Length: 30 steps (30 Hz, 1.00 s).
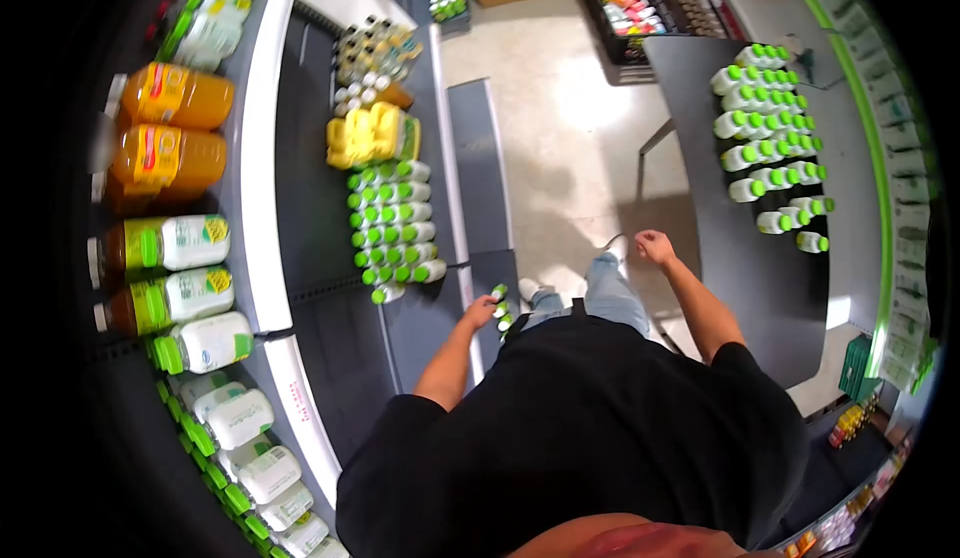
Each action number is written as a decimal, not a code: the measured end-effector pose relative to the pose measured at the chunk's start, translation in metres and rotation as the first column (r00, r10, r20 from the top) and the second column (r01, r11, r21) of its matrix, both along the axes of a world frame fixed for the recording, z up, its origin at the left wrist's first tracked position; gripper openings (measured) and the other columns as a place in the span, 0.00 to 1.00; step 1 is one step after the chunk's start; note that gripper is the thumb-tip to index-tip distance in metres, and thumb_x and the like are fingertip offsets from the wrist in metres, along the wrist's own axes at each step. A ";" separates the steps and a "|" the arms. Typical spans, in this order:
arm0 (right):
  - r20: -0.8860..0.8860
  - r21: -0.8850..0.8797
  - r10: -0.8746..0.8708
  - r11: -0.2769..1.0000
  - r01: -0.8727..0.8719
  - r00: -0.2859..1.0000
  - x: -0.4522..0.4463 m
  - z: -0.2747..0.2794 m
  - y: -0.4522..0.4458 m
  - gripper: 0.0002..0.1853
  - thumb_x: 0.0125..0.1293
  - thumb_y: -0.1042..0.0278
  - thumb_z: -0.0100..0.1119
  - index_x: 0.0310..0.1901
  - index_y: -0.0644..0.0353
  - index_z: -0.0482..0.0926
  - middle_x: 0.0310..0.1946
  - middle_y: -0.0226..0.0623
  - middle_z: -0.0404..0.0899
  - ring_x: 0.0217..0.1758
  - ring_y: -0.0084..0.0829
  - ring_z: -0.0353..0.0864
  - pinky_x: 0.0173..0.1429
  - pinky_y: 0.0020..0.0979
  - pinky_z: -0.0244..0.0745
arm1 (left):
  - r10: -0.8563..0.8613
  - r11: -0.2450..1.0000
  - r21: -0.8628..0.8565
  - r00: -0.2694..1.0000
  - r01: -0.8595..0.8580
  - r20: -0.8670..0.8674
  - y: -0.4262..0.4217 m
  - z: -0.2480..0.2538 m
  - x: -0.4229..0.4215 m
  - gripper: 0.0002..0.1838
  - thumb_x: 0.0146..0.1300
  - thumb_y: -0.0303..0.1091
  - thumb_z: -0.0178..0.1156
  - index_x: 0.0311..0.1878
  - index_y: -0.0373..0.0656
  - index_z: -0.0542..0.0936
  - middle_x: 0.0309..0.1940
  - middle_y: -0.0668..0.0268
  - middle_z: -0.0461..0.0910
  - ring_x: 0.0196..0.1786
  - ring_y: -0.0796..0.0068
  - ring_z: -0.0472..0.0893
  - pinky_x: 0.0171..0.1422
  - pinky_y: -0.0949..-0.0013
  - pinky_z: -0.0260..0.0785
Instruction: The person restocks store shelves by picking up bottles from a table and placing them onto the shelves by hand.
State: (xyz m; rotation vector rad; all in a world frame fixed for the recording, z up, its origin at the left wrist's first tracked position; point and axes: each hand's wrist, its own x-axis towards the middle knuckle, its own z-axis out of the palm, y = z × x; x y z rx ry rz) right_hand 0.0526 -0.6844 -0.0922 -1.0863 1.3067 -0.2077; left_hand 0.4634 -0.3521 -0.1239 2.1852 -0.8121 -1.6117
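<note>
My left hand (480, 311) is low beside the shelf, its fingers closed at the top of a small group of green-capped white bottles (503, 308); whether it grips one is too small to tell. Over the floor by the dark table (735, 258), my right hand (655, 247) has its fingers curled, with nothing visible in them. Rows of green-capped white bottles (395, 223) stand on the shelf at the left. More such bottles (768, 133) stand in rows on the table.
Yellow bottles (375, 136) and dark-capped bottles (370, 53) stand further along the shelf. A black crate (630, 66) with colourful packs is on the floor ahead. Large orange bottles (170, 156) line the upper left shelf. A green crate (855, 368) is at the right.
</note>
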 end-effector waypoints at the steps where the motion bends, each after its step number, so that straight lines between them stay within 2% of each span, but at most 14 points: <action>1: 0.142 -0.079 -0.052 0.995 0.064 0.988 -0.009 0.010 -0.020 0.11 0.64 0.63 0.57 0.41 0.63 0.78 0.23 0.29 0.75 0.21 0.18 0.70 0.24 0.20 0.67 | -0.018 1.000 0.008 1.000 0.017 0.013 -0.023 0.010 0.001 0.18 0.55 0.30 0.55 0.51 0.42 0.76 0.37 0.60 0.80 0.37 0.72 0.79 0.39 0.70 0.73; 4: 0.380 -0.050 -0.214 0.967 0.251 0.900 -0.007 0.106 -0.068 0.13 0.67 0.62 0.54 0.48 0.60 0.75 0.29 0.27 0.75 0.26 0.17 0.71 0.29 0.17 0.65 | -0.053 0.999 0.012 0.998 0.053 -0.026 -0.089 0.012 -0.005 0.17 0.56 0.29 0.54 0.50 0.40 0.76 0.36 0.60 0.80 0.35 0.73 0.78 0.35 0.71 0.73; 7: 0.512 -0.116 -0.310 0.899 0.422 0.801 0.001 0.208 -0.090 0.12 0.66 0.65 0.55 0.46 0.64 0.76 0.25 0.26 0.73 0.27 0.17 0.71 0.32 0.18 0.66 | -0.138 0.989 0.062 0.990 0.137 0.015 -0.162 0.008 -0.030 0.16 0.56 0.30 0.53 0.48 0.40 0.77 0.34 0.60 0.80 0.34 0.73 0.78 0.35 0.71 0.72; 12: 0.541 -0.520 -0.192 0.689 0.505 0.819 -0.039 0.343 -0.112 0.07 0.63 0.71 0.55 0.40 0.63 0.77 0.25 0.26 0.73 0.28 0.17 0.73 0.36 0.22 0.70 | -0.321 0.932 -0.168 0.947 0.320 0.023 -0.286 0.021 -0.111 0.17 0.55 0.34 0.56 0.49 0.43 0.77 0.32 0.60 0.80 0.33 0.72 0.78 0.39 0.68 0.72; 14: 0.629 -0.617 -0.195 0.464 0.636 0.752 -0.079 0.397 -0.122 0.04 0.62 0.73 0.56 0.37 0.62 0.76 0.24 0.27 0.73 0.28 0.19 0.73 0.35 0.22 0.69 | -0.375 0.894 -0.287 0.925 0.343 -0.065 -0.325 0.018 -0.142 0.17 0.56 0.36 0.56 0.50 0.45 0.77 0.30 0.60 0.80 0.31 0.71 0.78 0.38 0.68 0.71; 15: 0.578 -0.715 -0.304 0.258 0.649 0.757 -0.102 0.435 -0.121 0.03 0.60 0.73 0.56 0.36 0.61 0.76 0.26 0.29 0.75 0.28 0.19 0.73 0.36 0.22 0.70 | -0.437 0.854 -0.361 0.894 0.376 -0.102 -0.341 0.021 -0.155 0.17 0.56 0.35 0.56 0.50 0.45 0.76 0.29 0.61 0.79 0.31 0.71 0.77 0.38 0.68 0.71; 17: 0.743 -0.645 0.026 -0.240 0.726 0.669 -0.168 0.497 -0.120 0.07 0.61 0.69 0.53 0.32 0.66 0.74 0.29 0.42 0.77 0.26 0.33 0.76 0.32 0.30 0.75 | -0.563 0.758 -0.468 0.818 0.454 -0.118 -0.367 0.035 -0.173 0.17 0.55 0.35 0.56 0.50 0.46 0.76 0.29 0.62 0.78 0.31 0.71 0.76 0.37 0.67 0.70; 18: 0.739 -0.571 0.088 -0.443 0.691 0.668 -0.190 0.535 -0.109 0.07 0.61 0.68 0.54 0.32 0.64 0.73 0.27 0.38 0.75 0.25 0.31 0.75 0.30 0.30 0.73 | -0.626 0.729 -0.445 0.769 0.520 -0.128 -0.374 0.033 -0.173 0.17 0.55 0.34 0.56 0.50 0.46 0.76 0.30 0.62 0.79 0.32 0.72 0.76 0.37 0.66 0.70; 20: 0.681 -0.359 0.107 -0.813 0.458 0.724 -0.201 0.632 -0.044 0.07 0.60 0.66 0.56 0.31 0.59 0.71 0.22 0.31 0.70 0.24 0.25 0.73 0.27 0.29 0.69 | -0.731 0.661 -0.317 0.680 0.680 -0.065 -0.394 0.053 -0.174 0.18 0.55 0.34 0.55 0.50 0.46 0.76 0.33 0.61 0.79 0.34 0.71 0.76 0.38 0.66 0.71; 22: 0.576 -0.023 0.056 -0.996 0.085 0.816 -0.183 0.705 0.018 0.08 0.59 0.64 0.57 0.31 0.55 0.69 0.18 0.23 0.66 0.23 0.20 0.70 0.24 0.28 0.66 | -0.830 0.530 -0.266 0.557 0.805 0.032 -0.406 0.033 -0.156 0.19 0.53 0.34 0.56 0.50 0.46 0.77 0.38 0.56 0.81 0.39 0.65 0.79 0.45 0.64 0.72; 23: 0.338 -0.025 0.413 -0.894 0.447 0.846 -0.146 0.726 0.037 0.07 0.60 0.72 0.54 0.26 0.54 0.67 0.17 0.22 0.63 0.22 0.18 0.69 0.25 0.27 0.66 | -0.864 0.459 -0.216 0.490 0.862 0.118 -0.415 0.035 -0.146 0.19 0.52 0.34 0.56 0.50 0.45 0.78 0.38 0.55 0.81 0.40 0.63 0.80 0.47 0.63 0.72; 24: 0.207 -0.212 0.528 -0.798 0.565 0.824 -0.121 0.728 0.051 0.07 0.60 0.71 0.54 0.26 0.54 0.68 0.17 0.22 0.64 0.22 0.18 0.69 0.26 0.27 0.66 | -0.860 0.460 -0.205 0.491 0.864 0.140 -0.421 0.026 -0.132 0.20 0.51 0.34 0.56 0.50 0.45 0.78 0.39 0.55 0.81 0.41 0.62 0.80 0.48 0.63 0.72; 27: 0.141 -0.583 0.567 -0.615 0.531 0.812 -0.087 0.706 0.061 0.07 0.60 0.71 0.54 0.26 0.54 0.68 0.17 0.22 0.64 0.23 0.18 0.70 0.26 0.27 0.66 | -0.851 0.491 -0.117 0.504 0.863 0.148 -0.442 0.019 -0.096 0.21 0.50 0.35 0.57 0.51 0.45 0.78 0.40 0.53 0.81 0.41 0.62 0.80 0.48 0.63 0.72; 30: 0.193 -0.751 0.545 -0.454 0.480 0.816 -0.063 0.671 0.059 0.07 0.60 0.70 0.54 0.26 0.54 0.68 0.18 0.22 0.65 0.23 0.18 0.70 0.27 0.27 0.66 | -0.782 0.593 -0.046 0.589 0.804 0.207 -0.451 0.035 -0.071 0.21 0.50 0.34 0.57 0.50 0.45 0.78 0.39 0.55 0.82 0.38 0.65 0.80 0.45 0.64 0.73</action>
